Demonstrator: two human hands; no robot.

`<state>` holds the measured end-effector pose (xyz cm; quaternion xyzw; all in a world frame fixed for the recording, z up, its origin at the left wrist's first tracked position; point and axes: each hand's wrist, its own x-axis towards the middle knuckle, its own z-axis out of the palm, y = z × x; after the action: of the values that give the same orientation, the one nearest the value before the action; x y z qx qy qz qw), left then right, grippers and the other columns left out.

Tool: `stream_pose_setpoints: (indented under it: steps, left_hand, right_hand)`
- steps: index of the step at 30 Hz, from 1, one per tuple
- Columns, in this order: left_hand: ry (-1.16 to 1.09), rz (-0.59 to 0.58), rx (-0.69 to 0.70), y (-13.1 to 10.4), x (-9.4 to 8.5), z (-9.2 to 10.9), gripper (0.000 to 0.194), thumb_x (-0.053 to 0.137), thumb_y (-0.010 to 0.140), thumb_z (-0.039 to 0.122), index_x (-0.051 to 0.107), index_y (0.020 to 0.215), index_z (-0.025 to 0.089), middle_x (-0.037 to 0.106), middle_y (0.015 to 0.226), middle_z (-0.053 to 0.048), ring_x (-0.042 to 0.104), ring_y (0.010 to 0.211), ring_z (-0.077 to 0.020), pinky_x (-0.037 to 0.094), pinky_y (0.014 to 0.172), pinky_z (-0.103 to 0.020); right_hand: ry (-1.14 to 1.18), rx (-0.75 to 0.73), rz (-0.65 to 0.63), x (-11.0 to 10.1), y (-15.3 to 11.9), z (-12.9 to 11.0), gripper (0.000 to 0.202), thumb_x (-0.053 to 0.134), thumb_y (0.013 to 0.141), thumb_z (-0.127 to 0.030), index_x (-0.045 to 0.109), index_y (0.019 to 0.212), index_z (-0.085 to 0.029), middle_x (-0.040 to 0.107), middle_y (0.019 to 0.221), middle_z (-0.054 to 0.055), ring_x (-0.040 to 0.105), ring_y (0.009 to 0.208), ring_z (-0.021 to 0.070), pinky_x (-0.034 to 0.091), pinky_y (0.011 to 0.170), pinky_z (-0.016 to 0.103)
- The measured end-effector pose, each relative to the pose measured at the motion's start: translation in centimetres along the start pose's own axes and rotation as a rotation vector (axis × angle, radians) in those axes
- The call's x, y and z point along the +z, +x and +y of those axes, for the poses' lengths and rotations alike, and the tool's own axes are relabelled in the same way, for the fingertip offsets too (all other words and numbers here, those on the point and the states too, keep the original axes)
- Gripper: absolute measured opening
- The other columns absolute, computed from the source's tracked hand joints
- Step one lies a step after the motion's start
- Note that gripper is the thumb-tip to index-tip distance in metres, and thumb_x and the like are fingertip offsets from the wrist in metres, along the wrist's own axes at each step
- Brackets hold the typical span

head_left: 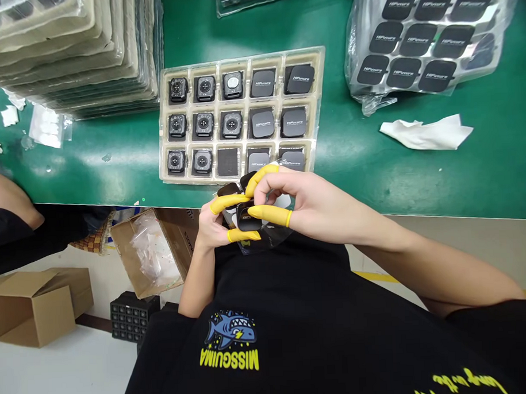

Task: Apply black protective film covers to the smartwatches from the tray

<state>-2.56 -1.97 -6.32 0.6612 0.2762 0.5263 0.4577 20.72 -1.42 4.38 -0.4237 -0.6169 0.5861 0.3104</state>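
Observation:
My left hand [216, 221], in yellow finger cots, pinches a clear sheet of black square stickers [228, 189] at the table's front edge. A dark rounded square [249, 221] lies between its fingers; whether it is a sticker or a watch I cannot tell. My right hand [284, 199], with cots on thumb and index finger, reaches over the sheet. Its fingertips are closed at the dark square's edge, and what they grip is hidden. Just beyond, a plastic tray [163, 157] holds several black smartwatches [203, 161], face down, and several HiFuture-printed black squares [263, 123]. One front compartment [228, 162] shows only its dark lining.
Stacked trays [124, 58] stand at the back left on the green table [349, 182]. Bagged sticker sheets [419, 39] and a crumpled white cloth [427, 134] lie to the right. Below left are cardboard boxes [51, 316] and a person's arm [8, 200].

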Motion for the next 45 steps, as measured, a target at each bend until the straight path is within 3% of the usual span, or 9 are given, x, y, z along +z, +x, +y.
stream_pose_setpoints:
  steps: [11, 14, 19, 24, 26, 30, 34, 39, 45]
  left_hand:
    - [0.044, 0.010, -0.041, -0.4, -0.1, 0.2, 0.078, 0.106, 0.064, 0.059, 0.084, 0.130, 0.024, 0.089, 0.108, -0.008, 0.087, 0.095, -0.0251, 0.071, 0.090, -0.034]
    - [0.076, 0.024, -0.064, -0.6, 0.0, 0.1, 0.077, 0.105, 0.062, 0.063, 0.086, 0.125, 0.023, 0.089, 0.106, -0.008, 0.087, 0.094, -0.0267, 0.072, 0.088, -0.035]
    - [0.112, 0.009, -0.018, -0.8, 0.1, 0.0, 0.079, 0.106, 0.061, 0.062, 0.085, 0.128, 0.025, 0.089, 0.106, -0.008, 0.087, 0.091, -0.0252, 0.071, 0.085, -0.033]
    - [0.167, 0.062, -0.001, -1.2, -0.1, 0.6, 0.080, 0.104, 0.070, 0.056, 0.080, 0.141, 0.027, 0.089, 0.119, -0.009, 0.087, 0.102, -0.0264, 0.071, 0.092, -0.033]
    - [0.187, 0.106, -0.021, -1.7, -0.9, 1.1, 0.075, 0.100, 0.076, 0.056, 0.080, 0.142, 0.027, 0.089, 0.121, -0.010, 0.087, 0.106, -0.0275, 0.071, 0.095, -0.034]
    - [0.253, 0.155, -0.080, -3.2, -3.1, 2.6, 0.035, 0.089, 0.095, 0.040, 0.088, 0.127, 0.025, 0.090, 0.109, -0.009, 0.088, 0.094, -0.0239, 0.071, 0.088, -0.031]
    - [0.229, 0.139, -0.160, -4.6, -4.7, 3.9, 0.025, 0.083, 0.099, 0.022, 0.089, 0.122, 0.027, 0.091, 0.102, -0.007, 0.086, 0.082, -0.0182, 0.069, 0.077, -0.025]
    - [0.259, 0.106, -0.190, -5.8, -5.6, 4.0, 0.018, 0.082, 0.100, 0.031, 0.092, 0.113, 0.025, 0.090, 0.095, -0.008, 0.086, 0.080, -0.0204, 0.070, 0.074, -0.028]
    - [0.234, 0.087, -0.169, -5.9, -5.8, 3.9, 0.017, 0.078, 0.102, 0.030, 0.092, 0.112, 0.027, 0.090, 0.096, -0.008, 0.086, 0.081, -0.0204, 0.069, 0.074, -0.029]
  right_hand:
    - [-0.268, -0.140, 0.132, 1.4, -0.7, 0.7, 0.007, 0.068, 0.104, -0.029, 0.062, 0.104, -0.025, 0.070, 0.109, 0.008, 0.063, 0.096, 0.0240, 0.051, 0.082, 0.037]
    - [-0.342, -0.113, 0.141, 1.8, -1.3, 0.7, 0.026, 0.077, 0.101, -0.037, 0.060, 0.117, -0.024, 0.069, 0.107, 0.006, 0.062, 0.089, 0.0220, 0.050, 0.077, 0.035]
    - [-0.237, 0.008, 0.030, 2.4, -1.3, 1.1, 0.033, 0.074, 0.101, -0.036, 0.058, 0.127, -0.025, 0.065, 0.093, 0.000, 0.056, 0.070, 0.0167, 0.046, 0.063, 0.030]
    - [-0.146, -0.075, 0.110, 2.6, -0.4, 1.5, 0.017, 0.065, 0.107, -0.032, 0.061, 0.122, -0.025, 0.068, 0.091, 0.000, 0.055, 0.067, 0.0152, 0.045, 0.061, 0.030]
    - [-0.189, -0.180, 0.195, 2.0, 0.3, 1.4, 0.014, 0.064, 0.107, -0.027, 0.064, 0.120, -0.025, 0.074, 0.098, 0.002, 0.060, 0.072, 0.0163, 0.047, 0.065, 0.031]
    - [-0.395, -0.268, 0.372, 0.4, 3.5, 1.5, 0.008, 0.063, 0.106, -0.023, 0.071, 0.108, -0.024, 0.077, 0.101, 0.004, 0.064, 0.081, 0.0192, 0.045, 0.072, 0.033]
    - [-0.617, -0.194, 0.271, 1.0, 7.8, 2.7, 0.014, 0.059, 0.108, -0.023, 0.073, 0.107, -0.022, 0.076, 0.098, 0.006, 0.064, 0.090, 0.0228, 0.040, 0.075, 0.034]
    - [-0.985, -0.102, 0.153, 2.6, 9.8, 3.9, 0.027, 0.049, 0.114, -0.025, 0.075, 0.112, -0.020, 0.074, 0.109, 0.014, 0.061, 0.104, 0.0279, 0.025, 0.062, 0.036]
    - [-1.040, -0.083, 0.289, -0.7, 10.3, 2.7, 0.037, 0.051, 0.115, -0.042, 0.072, 0.134, -0.019, 0.067, 0.132, 0.019, 0.065, 0.105, 0.0313, 0.037, 0.062, 0.036]
